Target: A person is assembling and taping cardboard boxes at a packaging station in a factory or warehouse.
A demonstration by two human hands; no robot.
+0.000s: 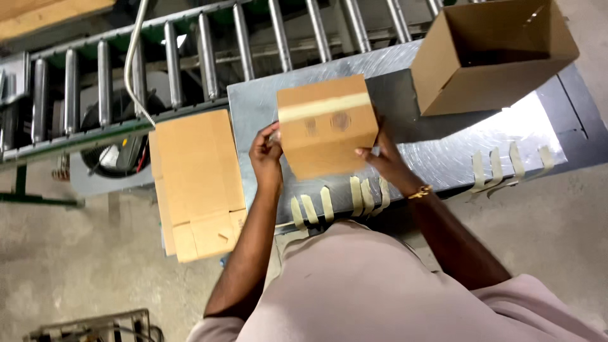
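Note:
A small closed cardboard box (326,126) with a strip of tan tape across its top is held just above the metal table (253,120). My left hand (267,154) grips its left side. On the right lower side, my right hand (382,156) holds the box; a gold bracelet sits on that wrist. Both hands are closed on the box. Several cut strips of tan tape (335,201) hang from the table's near edge just below the box.
An open empty cardboard box (491,54) stands tilted at the table's far right. More tape strips (506,166) hang at the right edge. A stack of flat cardboard blanks (196,183) lies left of the table. A roller conveyor (190,57) runs behind.

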